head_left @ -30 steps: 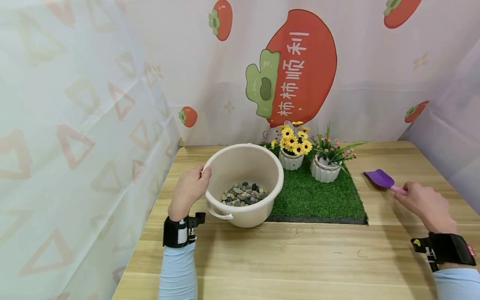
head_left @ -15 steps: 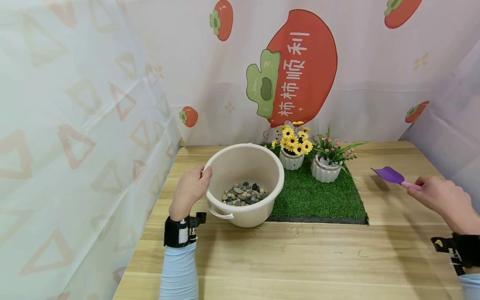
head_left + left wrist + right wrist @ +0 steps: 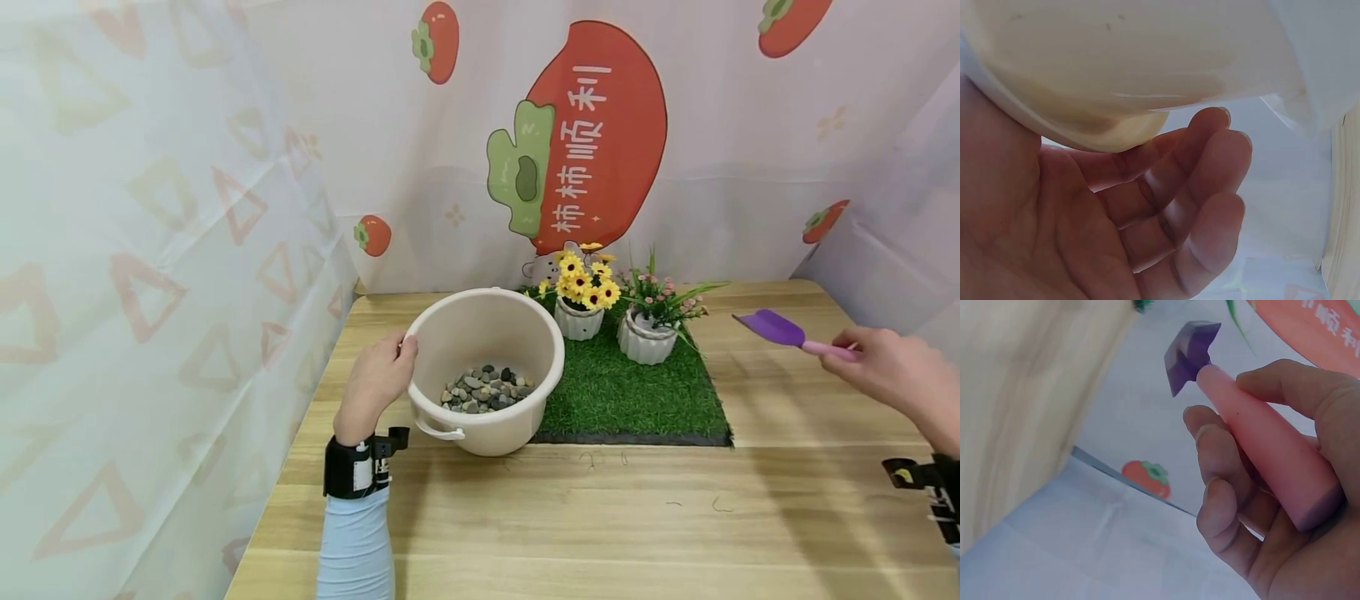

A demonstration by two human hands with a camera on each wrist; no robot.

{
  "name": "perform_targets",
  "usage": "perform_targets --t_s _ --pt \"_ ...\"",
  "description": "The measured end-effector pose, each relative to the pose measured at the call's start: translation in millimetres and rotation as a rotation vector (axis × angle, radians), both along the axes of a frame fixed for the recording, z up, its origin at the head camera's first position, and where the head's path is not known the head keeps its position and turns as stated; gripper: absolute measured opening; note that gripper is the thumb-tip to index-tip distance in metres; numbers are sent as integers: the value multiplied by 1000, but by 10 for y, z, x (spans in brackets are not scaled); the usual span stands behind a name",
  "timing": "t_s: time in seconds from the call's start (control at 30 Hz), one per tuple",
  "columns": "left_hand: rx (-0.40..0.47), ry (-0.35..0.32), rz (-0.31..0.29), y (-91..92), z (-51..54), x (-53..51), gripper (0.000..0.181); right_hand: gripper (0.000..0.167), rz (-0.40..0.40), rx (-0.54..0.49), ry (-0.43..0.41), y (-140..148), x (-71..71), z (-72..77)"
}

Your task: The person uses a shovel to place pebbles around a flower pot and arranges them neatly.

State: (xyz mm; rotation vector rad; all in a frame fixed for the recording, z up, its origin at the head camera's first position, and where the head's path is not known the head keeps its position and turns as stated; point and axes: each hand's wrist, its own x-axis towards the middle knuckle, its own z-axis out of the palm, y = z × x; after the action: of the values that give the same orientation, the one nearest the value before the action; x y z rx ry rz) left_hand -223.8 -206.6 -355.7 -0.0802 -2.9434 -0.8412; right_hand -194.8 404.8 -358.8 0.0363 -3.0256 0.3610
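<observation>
At the left rim of a beige bucket (image 3: pixel 491 433), my left hand (image 3: pixel 372 382) grips the edge between thumb and fingers. The left wrist view shows the bucket's outer wall (image 3: pixel 1147 56) above the curled fingers (image 3: pixel 1210 237). Grey, tan and black pebbles (image 3: pixel 487 389) lie on the bucket's bottom. My right hand (image 3: pixel 888 362) holds a small purple shovel (image 3: pixel 776 327) by its pink handle, raised above the table's right side. In the right wrist view, thumb and fingers close round that handle (image 3: pixel 1266 444); the blade points away from the hand.
A green turf mat (image 3: pixel 637 408) lies right of the bucket. On it stand a white pot of yellow flowers (image 3: pixel 579 319) and a white pot of pink flowers (image 3: pixel 647 342). The wooden table (image 3: pixel 585 525) meets printed curtains (image 3: pixel 465 183) at the back and sides.
My right hand has lifted the shovel off the tabletop area and moved right, then higher. My left hand and the bucket have stayed in place.
</observation>
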Motion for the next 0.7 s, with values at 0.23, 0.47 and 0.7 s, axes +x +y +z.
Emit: perform_targets --t_s 0.23,0.47,0.7 --pt "7 -10 0 -7 -4 -4 45 40 33 -56 85 5 32 188" --pt "9 -28 -7 -17 -1 -16 46 38 25 -130 147 -62 46 482" --pt "19 -30 -2 -18 -2 -14 43 49 11 -24 99 -164 6 748"
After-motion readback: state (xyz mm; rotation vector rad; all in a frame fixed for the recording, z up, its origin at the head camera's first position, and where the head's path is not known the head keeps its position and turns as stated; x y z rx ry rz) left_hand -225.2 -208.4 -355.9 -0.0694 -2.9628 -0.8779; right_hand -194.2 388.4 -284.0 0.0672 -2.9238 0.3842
